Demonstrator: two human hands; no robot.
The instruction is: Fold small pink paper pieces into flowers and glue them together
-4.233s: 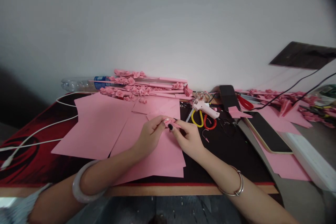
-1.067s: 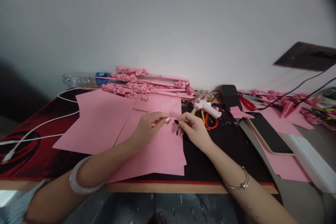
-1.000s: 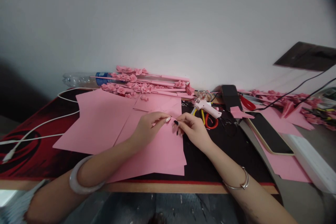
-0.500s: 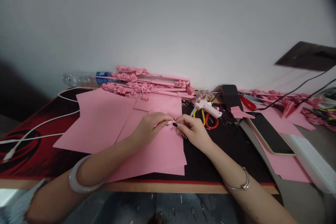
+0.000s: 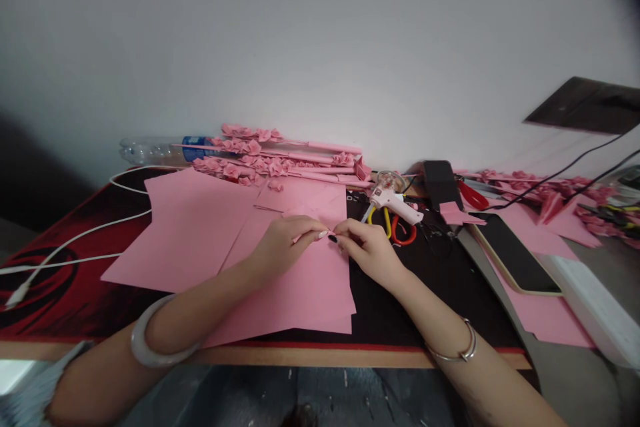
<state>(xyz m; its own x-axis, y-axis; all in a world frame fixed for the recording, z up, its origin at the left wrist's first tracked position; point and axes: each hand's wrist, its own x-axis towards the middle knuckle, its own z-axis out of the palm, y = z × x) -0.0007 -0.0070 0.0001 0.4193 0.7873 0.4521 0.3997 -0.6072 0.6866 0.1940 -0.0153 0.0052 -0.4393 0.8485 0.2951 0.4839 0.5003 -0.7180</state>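
Observation:
Above the pink paper sheets [image 5: 300, 293], my left hand [image 5: 286, 248] and my right hand [image 5: 369, 250] meet fingertip to fingertip. Both are closed in a pinch on a small piece of pink paper [image 5: 330, 232], mostly hidden by the fingers. Its exact shape is too small to make out. Just behind the hands lie smaller pink sheets [image 5: 320, 195] and a row of pink paper flowers on stems [image 5: 270, 163]. A white glue gun [image 5: 395, 203] rests to the right of my right hand.
Scissors with yellow and red handles [image 5: 403, 232] lie under the glue gun. A clear plastic bottle [image 5: 155, 150] lies at the back left, white cables [image 5: 80, 237] at the left. Phones [image 5: 517, 253], a white box [image 5: 595, 307] and more paper flowers [image 5: 545, 187] are on the right.
My hands stay in nearly the same place; the fingertips shift very slightly on the small paper piece. Nothing else has moved.

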